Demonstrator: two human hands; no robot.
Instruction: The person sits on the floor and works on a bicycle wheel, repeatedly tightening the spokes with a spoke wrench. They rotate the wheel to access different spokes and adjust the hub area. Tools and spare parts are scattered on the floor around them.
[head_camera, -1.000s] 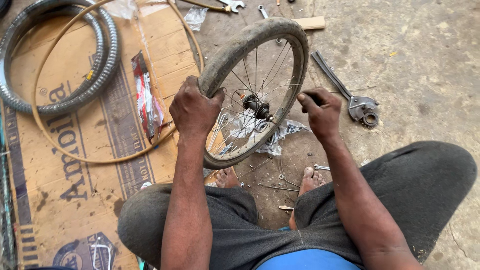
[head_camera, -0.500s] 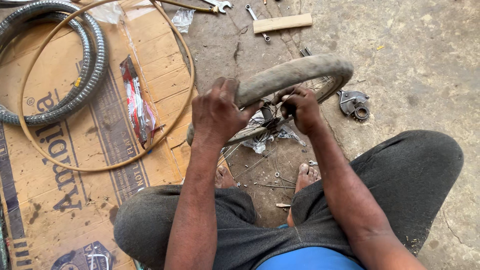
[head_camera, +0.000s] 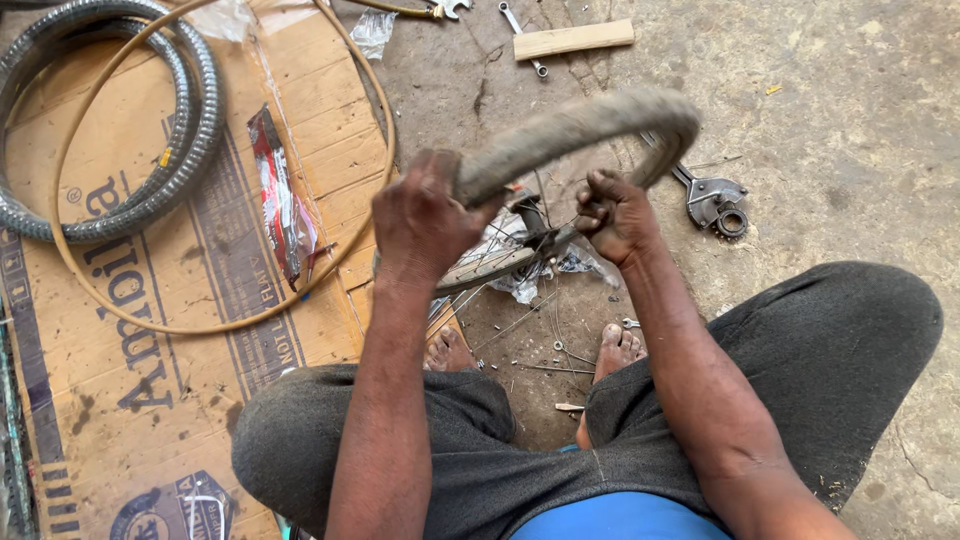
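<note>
Small spoked bicycle wheel with dusty grey tyre (head_camera: 570, 130): tilted above concrete floor (head_camera: 850, 120), between knees. Left hand (head_camera: 425, 215) clenched over tyre; right hand (head_camera: 612, 215) fisted at rim. Tyre on rim; loose spokes (head_camera: 530, 345), grey coiled tyre (head_camera: 190, 110) lie aside unused.

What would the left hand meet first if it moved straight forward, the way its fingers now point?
Probably the dusty tyre that the left hand already grips; depth is unclear.
</note>
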